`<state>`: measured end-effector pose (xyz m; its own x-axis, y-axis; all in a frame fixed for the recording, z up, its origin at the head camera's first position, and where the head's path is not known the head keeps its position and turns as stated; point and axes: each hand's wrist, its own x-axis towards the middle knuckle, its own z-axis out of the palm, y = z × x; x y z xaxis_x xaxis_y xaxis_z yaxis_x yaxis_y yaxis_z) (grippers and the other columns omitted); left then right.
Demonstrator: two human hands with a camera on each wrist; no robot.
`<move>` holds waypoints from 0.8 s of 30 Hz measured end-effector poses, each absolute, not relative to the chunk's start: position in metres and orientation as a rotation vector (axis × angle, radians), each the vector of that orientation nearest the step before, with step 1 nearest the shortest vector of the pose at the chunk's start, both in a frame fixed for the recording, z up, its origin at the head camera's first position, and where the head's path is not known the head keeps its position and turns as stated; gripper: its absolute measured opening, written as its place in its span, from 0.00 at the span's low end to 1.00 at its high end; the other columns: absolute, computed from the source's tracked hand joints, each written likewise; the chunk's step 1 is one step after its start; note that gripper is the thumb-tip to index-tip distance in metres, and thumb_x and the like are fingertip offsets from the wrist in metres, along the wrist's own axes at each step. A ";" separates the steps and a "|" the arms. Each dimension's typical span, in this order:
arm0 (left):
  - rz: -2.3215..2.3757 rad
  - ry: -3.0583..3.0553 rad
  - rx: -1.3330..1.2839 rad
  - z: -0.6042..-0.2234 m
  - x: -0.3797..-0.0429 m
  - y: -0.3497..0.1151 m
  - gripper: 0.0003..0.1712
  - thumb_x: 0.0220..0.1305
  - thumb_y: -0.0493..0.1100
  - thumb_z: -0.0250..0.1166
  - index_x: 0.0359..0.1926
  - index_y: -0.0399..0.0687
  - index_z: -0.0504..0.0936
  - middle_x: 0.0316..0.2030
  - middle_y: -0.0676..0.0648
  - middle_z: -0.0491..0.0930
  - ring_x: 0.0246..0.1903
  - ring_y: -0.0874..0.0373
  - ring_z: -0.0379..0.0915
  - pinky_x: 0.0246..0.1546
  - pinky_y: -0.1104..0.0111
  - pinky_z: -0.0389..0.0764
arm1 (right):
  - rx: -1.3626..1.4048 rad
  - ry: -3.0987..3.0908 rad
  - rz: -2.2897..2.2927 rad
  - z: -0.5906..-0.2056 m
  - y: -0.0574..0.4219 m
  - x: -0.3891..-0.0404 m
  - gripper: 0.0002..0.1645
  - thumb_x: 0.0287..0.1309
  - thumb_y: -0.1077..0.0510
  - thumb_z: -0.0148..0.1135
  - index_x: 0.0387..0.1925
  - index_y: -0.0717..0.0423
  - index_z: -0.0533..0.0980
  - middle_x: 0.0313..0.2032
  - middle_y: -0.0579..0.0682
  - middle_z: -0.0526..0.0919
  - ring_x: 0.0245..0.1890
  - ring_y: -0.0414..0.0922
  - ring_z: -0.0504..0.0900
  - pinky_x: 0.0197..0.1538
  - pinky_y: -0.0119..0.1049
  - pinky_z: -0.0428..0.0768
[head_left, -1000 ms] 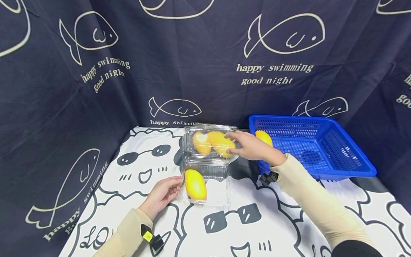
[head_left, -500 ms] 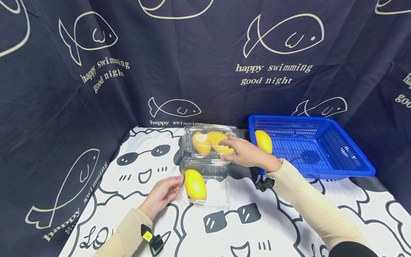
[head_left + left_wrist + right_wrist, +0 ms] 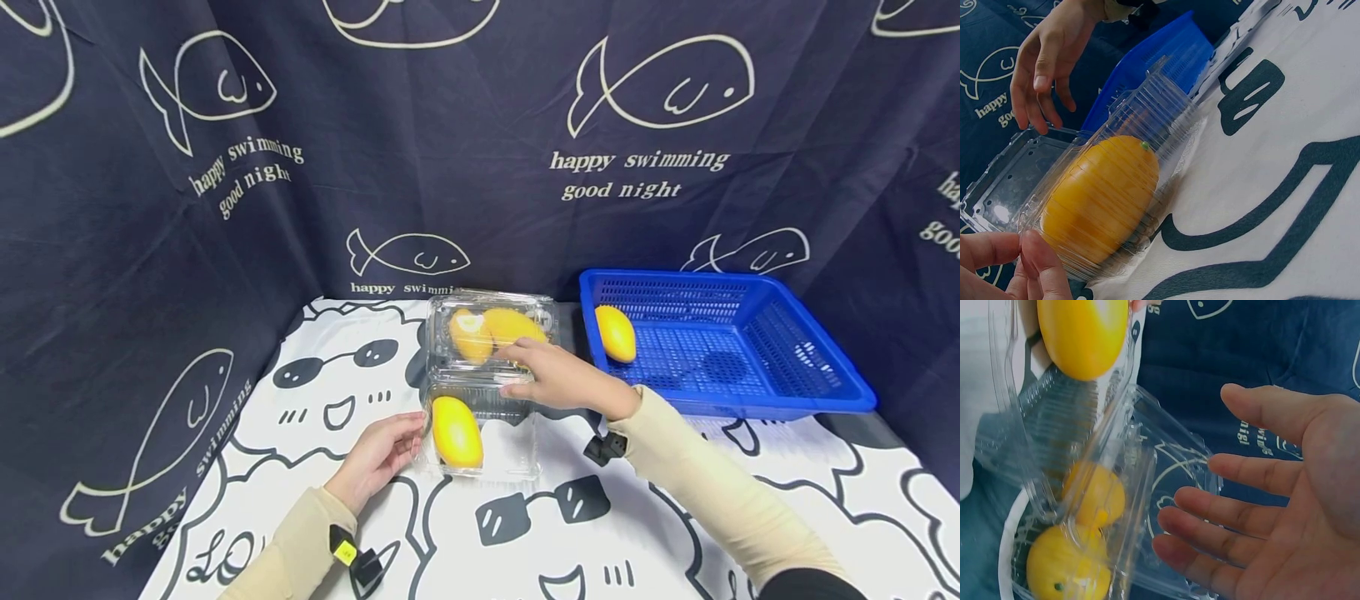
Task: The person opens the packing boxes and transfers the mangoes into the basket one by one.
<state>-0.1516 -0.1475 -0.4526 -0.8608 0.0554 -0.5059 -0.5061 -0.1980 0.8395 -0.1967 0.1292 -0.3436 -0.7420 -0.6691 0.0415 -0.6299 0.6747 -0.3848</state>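
A clear plastic clamshell container point(image 3: 517, 462) lies with its lid raised at the back and one yellow mango point(image 3: 457, 432) in the left of its base. My left hand point(image 3: 378, 454) is at the base's left side. In the left wrist view, thumb and finger pinch the container's rim. My right hand point(image 3: 558, 375) hovers over the hinge side of the container, its fingers spread and holding nothing, as the right wrist view shows. Through the lid I see two more mangoes point(image 3: 472, 337), partly covered by the right hand.
On the right stands a blue perforated basket point(image 3: 813, 333) with a mango point(image 3: 617, 335) at its left wall. A white cloth point(image 3: 600, 550) with black cartoon drawings covers the table. Dark fish-print curtains point(image 3: 502, 208) hang behind and at the sides.
The right hand has moved toward me and slightly left, from the lid's right side to the hinge area. More of the mango in the basket is uncovered. The left hand stays put.
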 end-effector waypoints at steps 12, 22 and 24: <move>2.102 1.709 -0.532 -0.451 -0.151 -0.147 0.23 0.65 0.39 0.61 0.60 0.35 0.73 0.33 0.52 0.80 0.30 0.65 0.73 0.33 0.79 0.81 | -1.176 2.790 -0.571 -0.354 0.118 -0.192 0.28 0.61 0.49 0.64 0.58 0.59 0.74 0.55 0.56 0.80 0.57 0.52 0.78 0.61 0.48 0.77; 2.103 1.698 -0.530 -0.451 -0.152 -0.148 0.24 0.65 0.38 0.61 0.60 0.34 0.73 0.33 0.52 0.80 0.29 0.66 0.73 0.33 0.79 0.81 | -1.146 2.751 -0.554 -0.364 0.104 -0.188 0.28 0.60 0.48 0.65 0.57 0.60 0.75 0.53 0.56 0.81 0.52 0.51 0.80 0.57 0.47 0.79; 2.102 1.698 -0.531 -0.450 -0.152 -0.148 0.24 0.65 0.38 0.61 0.60 0.34 0.73 0.33 0.52 0.80 0.30 0.66 0.73 0.33 0.79 0.81 | -1.153 2.746 -0.548 -0.367 0.101 -0.187 0.29 0.59 0.48 0.65 0.57 0.61 0.75 0.52 0.56 0.81 0.51 0.51 0.80 0.56 0.47 0.80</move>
